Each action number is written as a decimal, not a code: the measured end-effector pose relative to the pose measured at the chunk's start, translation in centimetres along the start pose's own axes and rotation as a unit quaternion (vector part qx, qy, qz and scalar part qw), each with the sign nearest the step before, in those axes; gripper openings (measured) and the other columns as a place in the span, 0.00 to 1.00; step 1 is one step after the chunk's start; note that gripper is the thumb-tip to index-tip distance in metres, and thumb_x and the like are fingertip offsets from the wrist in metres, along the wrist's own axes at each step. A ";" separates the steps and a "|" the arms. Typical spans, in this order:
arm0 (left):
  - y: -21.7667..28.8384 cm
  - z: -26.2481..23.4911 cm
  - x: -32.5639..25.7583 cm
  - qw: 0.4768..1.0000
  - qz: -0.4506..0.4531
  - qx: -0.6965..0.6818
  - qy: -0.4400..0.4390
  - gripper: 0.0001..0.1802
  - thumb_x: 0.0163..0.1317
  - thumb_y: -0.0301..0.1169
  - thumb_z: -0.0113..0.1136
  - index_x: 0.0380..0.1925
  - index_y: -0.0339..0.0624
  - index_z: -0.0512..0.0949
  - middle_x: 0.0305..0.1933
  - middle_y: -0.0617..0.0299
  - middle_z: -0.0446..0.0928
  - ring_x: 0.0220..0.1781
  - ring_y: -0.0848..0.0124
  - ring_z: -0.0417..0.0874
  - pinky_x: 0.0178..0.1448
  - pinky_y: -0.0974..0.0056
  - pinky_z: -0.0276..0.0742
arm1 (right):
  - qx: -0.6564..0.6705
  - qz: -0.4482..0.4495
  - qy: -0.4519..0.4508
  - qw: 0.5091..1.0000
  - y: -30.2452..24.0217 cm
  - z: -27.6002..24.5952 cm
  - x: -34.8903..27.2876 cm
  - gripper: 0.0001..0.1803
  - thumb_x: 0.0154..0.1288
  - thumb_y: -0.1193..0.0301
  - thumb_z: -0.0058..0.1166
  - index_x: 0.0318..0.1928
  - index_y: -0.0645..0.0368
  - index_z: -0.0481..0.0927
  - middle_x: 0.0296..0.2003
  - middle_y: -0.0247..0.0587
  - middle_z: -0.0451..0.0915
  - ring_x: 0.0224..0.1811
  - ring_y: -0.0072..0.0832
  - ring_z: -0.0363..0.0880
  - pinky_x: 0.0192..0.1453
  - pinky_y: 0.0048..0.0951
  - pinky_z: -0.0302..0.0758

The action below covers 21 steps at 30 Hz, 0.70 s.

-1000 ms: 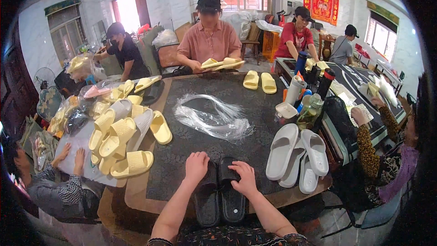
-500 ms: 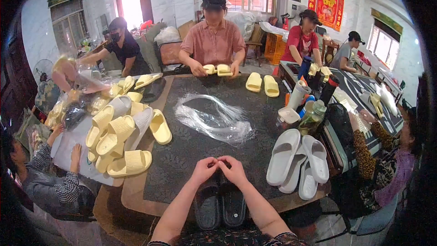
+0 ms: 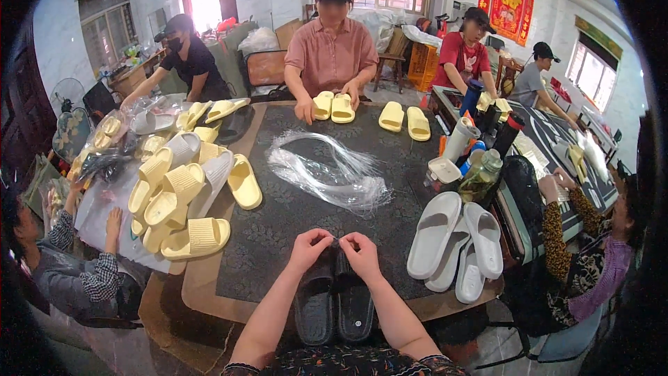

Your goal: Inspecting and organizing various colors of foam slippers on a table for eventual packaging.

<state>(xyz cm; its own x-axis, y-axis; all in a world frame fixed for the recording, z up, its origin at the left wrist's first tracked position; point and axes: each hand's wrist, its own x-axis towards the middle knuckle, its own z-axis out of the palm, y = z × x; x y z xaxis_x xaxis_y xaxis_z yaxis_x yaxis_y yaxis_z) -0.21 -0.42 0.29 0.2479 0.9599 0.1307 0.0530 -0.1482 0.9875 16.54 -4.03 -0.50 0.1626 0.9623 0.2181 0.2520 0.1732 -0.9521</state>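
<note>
Head view: clear plastic ties lie beyond black slippers, white slippers right

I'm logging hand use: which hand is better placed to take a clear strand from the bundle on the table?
Probably the right hand: the clear strand bundle trails toward its side. Both hands pinch together above the dark slippers, so it's close.

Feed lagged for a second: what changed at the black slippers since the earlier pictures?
Both hands, left hand and right hand, lifted off the black slippers and met fingertip to fingertip above their far end. Slippers, clear plastic strips and white slippers stayed put.
</note>
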 end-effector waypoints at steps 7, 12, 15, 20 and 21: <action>-0.5 -0.4 0.0 1.000 -0.003 -0.010 -0.008 0.08 0.60 0.29 0.63 0.35 0.36 0.81 0.33 0.67 0.81 0.36 0.79 0.78 0.43 0.72 0.73 | 0.003 -0.021 0.013 1.000 -0.3 0.1 -0.1 0.09 0.59 0.67 0.61 0.34 0.60 0.82 0.28 0.38 0.79 0.32 0.29 0.76 0.39 0.30 0.72; 0.1 -0.2 -0.2 0.998 -0.021 -0.060 0.007 0.08 0.60 0.29 0.63 0.35 0.36 0.81 0.32 0.68 0.80 0.36 0.80 0.77 0.42 0.72 0.73 | -0.062 -0.066 0.005 0.996 -0.6 0.0 -0.1 0.09 0.59 0.67 0.62 0.33 0.60 0.83 0.29 0.39 0.80 0.35 0.33 0.77 0.43 0.32 0.72; 0.2 -0.1 -0.3 1.000 0.017 0.006 -0.022 0.07 0.60 0.29 0.63 0.34 0.36 0.81 0.31 0.69 0.79 0.35 0.82 0.76 0.41 0.72 0.72 | -0.095 -0.077 0.004 0.993 -1.4 -0.1 -0.3 0.08 0.59 0.67 0.62 0.34 0.59 0.83 0.30 0.39 0.80 0.35 0.31 0.77 0.43 0.31 0.72; -0.5 -0.5 -0.2 0.999 -0.026 -0.036 0.026 0.09 0.59 0.30 0.64 0.35 0.35 0.81 0.33 0.67 0.80 0.36 0.79 0.78 0.43 0.70 0.74 | -0.020 -0.044 0.036 0.998 -0.8 0.0 -0.1 0.08 0.59 0.68 0.61 0.34 0.58 0.83 0.31 0.38 0.81 0.36 0.31 0.77 0.43 0.31 0.73; -0.7 -0.5 -0.2 0.999 -0.026 -0.036 0.027 0.09 0.59 0.30 0.64 0.35 0.35 0.81 0.33 0.67 0.80 0.36 0.79 0.78 0.43 0.70 0.74 | -0.025 -0.047 0.022 0.998 -1.0 0.0 -0.2 0.07 0.59 0.68 0.61 0.34 0.58 0.83 0.31 0.38 0.81 0.35 0.32 0.77 0.43 0.31 0.73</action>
<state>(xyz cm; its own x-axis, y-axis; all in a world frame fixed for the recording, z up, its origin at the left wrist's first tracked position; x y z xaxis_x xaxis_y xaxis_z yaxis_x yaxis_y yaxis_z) -0.74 -0.42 -0.43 0.1942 0.9776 0.0807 -0.0060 -0.0811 0.9967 16.22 -4.40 0.43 0.1777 0.9321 0.3157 0.3153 0.2499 -0.9155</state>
